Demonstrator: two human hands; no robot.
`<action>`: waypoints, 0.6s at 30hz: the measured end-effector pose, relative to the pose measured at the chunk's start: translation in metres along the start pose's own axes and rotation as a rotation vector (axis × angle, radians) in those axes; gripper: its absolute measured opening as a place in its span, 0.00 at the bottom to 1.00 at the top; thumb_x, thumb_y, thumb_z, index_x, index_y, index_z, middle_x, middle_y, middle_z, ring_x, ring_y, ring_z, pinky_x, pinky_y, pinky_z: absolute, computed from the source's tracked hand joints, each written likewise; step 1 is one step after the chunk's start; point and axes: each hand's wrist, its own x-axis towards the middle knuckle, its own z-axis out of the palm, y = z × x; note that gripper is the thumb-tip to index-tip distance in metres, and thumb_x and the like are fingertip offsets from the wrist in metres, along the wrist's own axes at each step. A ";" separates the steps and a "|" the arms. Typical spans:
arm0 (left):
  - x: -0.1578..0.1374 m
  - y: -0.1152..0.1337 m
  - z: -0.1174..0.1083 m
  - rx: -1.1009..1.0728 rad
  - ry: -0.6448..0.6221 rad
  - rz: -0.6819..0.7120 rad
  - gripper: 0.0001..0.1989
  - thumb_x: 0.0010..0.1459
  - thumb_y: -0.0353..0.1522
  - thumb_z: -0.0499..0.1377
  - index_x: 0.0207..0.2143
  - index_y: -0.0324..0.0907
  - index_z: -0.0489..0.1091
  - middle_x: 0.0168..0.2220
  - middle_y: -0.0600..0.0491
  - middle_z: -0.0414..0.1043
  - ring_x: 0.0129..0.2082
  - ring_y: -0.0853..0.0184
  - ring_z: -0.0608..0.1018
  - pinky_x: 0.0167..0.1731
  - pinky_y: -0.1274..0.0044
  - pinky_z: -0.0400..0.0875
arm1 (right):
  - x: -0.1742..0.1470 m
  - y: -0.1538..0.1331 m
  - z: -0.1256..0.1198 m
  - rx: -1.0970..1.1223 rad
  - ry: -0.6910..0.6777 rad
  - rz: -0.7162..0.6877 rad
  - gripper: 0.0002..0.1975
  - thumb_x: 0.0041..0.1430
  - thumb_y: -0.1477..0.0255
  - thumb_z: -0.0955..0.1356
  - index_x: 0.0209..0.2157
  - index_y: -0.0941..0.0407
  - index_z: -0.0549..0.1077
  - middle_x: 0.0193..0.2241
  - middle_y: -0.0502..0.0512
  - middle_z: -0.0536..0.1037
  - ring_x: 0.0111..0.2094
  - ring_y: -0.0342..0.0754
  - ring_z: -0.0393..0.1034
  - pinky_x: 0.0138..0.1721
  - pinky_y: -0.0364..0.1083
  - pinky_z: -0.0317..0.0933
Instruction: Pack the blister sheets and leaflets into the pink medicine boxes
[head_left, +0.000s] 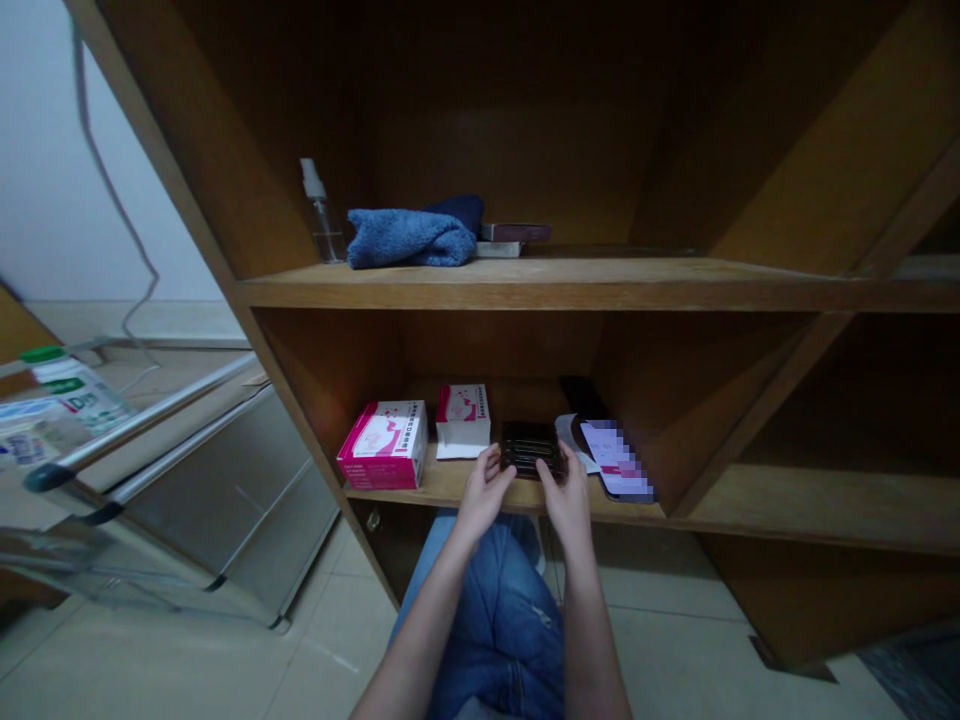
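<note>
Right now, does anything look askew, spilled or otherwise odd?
On the lower shelf, beside the right hand, a phone-like item lies slanted, with blocky pixels covering its right side, unlike its sharper surroundings. No spill is visible.

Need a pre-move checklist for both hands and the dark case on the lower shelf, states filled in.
1. Both hands on the dark case: ok; left hand at its left side, right hand at its right.
2. Case contents identified: cannot tell; pale streaks show, too small to read.
3. Phone well back from the lower shelf's front edge: not ok; its near end lies close to it.
4. Larger pink-and-white carton clear of the left hand: ok, a gap shows.
5. Spray bottle upright: ok; on the upper shelf, beside the blue towel.
</note>
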 end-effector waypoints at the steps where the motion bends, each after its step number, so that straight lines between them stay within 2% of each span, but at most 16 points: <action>1: 0.000 0.001 0.001 -0.001 0.008 -0.015 0.24 0.42 0.30 0.66 0.44 0.42 0.68 0.48 0.43 0.69 0.51 0.60 0.71 0.53 0.68 0.60 | -0.001 0.002 0.002 -0.010 -0.016 0.002 0.26 0.53 0.60 0.64 0.52 0.57 0.64 0.50 0.64 0.67 0.52 0.56 0.60 0.53 0.57 0.53; 5: -0.002 0.005 0.005 -0.027 0.031 -0.071 0.27 0.42 0.30 0.66 0.47 0.41 0.66 0.50 0.41 0.68 0.53 0.60 0.69 0.52 0.70 0.60 | -0.002 0.002 0.006 -0.053 -0.048 -0.013 0.26 0.55 0.60 0.63 0.53 0.59 0.63 0.52 0.66 0.66 0.54 0.56 0.58 0.54 0.58 0.52; 8: -0.005 0.008 0.006 -0.085 0.033 -0.119 0.24 0.44 0.33 0.65 0.46 0.43 0.66 0.49 0.43 0.68 0.51 0.61 0.71 0.47 0.72 0.64 | -0.002 0.002 0.008 -0.043 -0.024 -0.037 0.24 0.55 0.61 0.63 0.50 0.58 0.65 0.49 0.65 0.68 0.52 0.56 0.60 0.53 0.58 0.53; 14: -0.010 0.012 0.005 -0.218 0.090 -0.133 0.21 0.46 0.35 0.64 0.44 0.44 0.65 0.42 0.49 0.72 0.40 0.70 0.75 0.38 0.80 0.66 | -0.001 0.003 0.010 0.091 0.024 -0.002 0.16 0.51 0.63 0.66 0.40 0.56 0.71 0.44 0.61 0.70 0.49 0.54 0.63 0.51 0.57 0.55; 18: -0.013 0.016 0.003 -0.276 0.147 -0.143 0.21 0.45 0.32 0.64 0.43 0.44 0.65 0.38 0.53 0.72 0.33 0.75 0.75 0.33 0.83 0.66 | -0.002 -0.004 0.012 0.180 0.032 0.061 0.13 0.48 0.63 0.67 0.34 0.56 0.74 0.42 0.61 0.71 0.48 0.55 0.63 0.46 0.53 0.59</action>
